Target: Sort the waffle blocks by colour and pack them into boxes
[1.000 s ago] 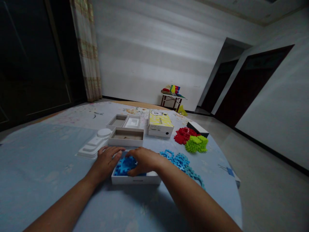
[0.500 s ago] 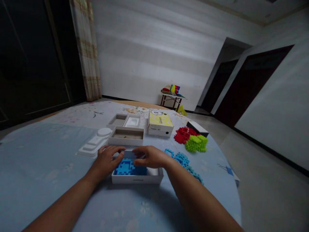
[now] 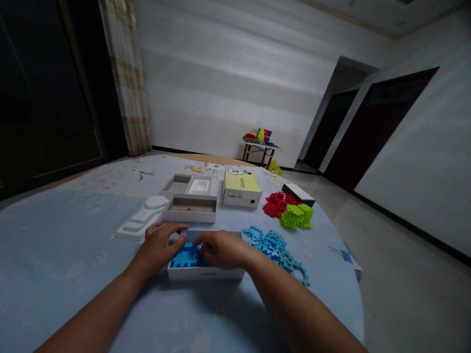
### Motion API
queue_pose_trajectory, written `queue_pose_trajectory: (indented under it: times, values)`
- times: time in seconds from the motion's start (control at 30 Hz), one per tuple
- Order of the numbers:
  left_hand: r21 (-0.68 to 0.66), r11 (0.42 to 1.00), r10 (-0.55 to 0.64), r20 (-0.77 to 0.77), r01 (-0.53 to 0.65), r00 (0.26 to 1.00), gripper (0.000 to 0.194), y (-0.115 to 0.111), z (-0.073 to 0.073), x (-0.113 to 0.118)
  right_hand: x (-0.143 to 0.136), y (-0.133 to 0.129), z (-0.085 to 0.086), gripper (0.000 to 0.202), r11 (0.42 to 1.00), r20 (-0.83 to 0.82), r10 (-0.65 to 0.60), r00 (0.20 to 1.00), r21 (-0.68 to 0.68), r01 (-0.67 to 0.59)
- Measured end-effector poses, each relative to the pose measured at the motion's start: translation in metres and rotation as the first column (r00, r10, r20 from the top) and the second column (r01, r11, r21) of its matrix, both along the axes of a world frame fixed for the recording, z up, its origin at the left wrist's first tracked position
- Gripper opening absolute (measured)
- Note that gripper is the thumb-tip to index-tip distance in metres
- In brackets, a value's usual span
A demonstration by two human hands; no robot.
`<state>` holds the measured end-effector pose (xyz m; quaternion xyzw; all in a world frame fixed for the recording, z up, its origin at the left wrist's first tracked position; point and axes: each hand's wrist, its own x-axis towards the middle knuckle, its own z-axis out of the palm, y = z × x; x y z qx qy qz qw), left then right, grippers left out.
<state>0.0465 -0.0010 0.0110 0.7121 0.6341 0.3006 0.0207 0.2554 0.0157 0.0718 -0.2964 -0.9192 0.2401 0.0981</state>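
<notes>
A white box [image 3: 206, 274] stands before me with blue interlocking plastic pieces [image 3: 184, 257] inside its left part. My left hand [image 3: 161, 244] rests at the box's left wall, fingers spread and thumb over the rim by the blue pieces. Reaching into the box from the right, my right hand [image 3: 223, 249] has its fingers curled down among the pieces. Its fingertips are partly hidden, so what they pinch does not show clearly. Loose blue toothed pieces [image 3: 274, 245] lie on the table just right of the box.
Red pieces [image 3: 277, 203] and lime-green pieces [image 3: 296, 216] sit at the right. Behind the work box are an open tray box [image 3: 189, 216], a yellow-and-white carton [image 3: 241, 197] and a white molded insert [image 3: 142, 220]. A blue binder clip [image 3: 346, 255] lies near the right edge.
My right hand has lowered further into the box, its fingers curling in over the blue pieces. My left hand stays at the box's left side. The view has shifted slightly.
</notes>
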Motion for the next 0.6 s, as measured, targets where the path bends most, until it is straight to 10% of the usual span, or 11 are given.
queue_pose_trajectory:
  times: [0.2,0.37,0.6]
  values:
    - [-0.023,0.999,0.023,0.001,-0.023,1.0,0.034,-0.002,0.006,0.002,0.043,0.015,0.001,0.034,0.987,-0.117,-0.159,0.98,0.006,0.16]
    - [-0.057,0.997,0.051,0.014,-0.05,0.999,0.035,-0.005,0.013,0.006,0.083,0.017,0.002,0.085,0.991,0.001,-0.136,0.991,-0.012,0.136]
    - [-0.033,0.996,0.081,-0.033,-0.082,0.996,0.035,-0.001,0.01,-0.001,0.081,0.021,-0.013,0.088,0.994,-0.026,-0.107,0.994,-0.036,0.106]
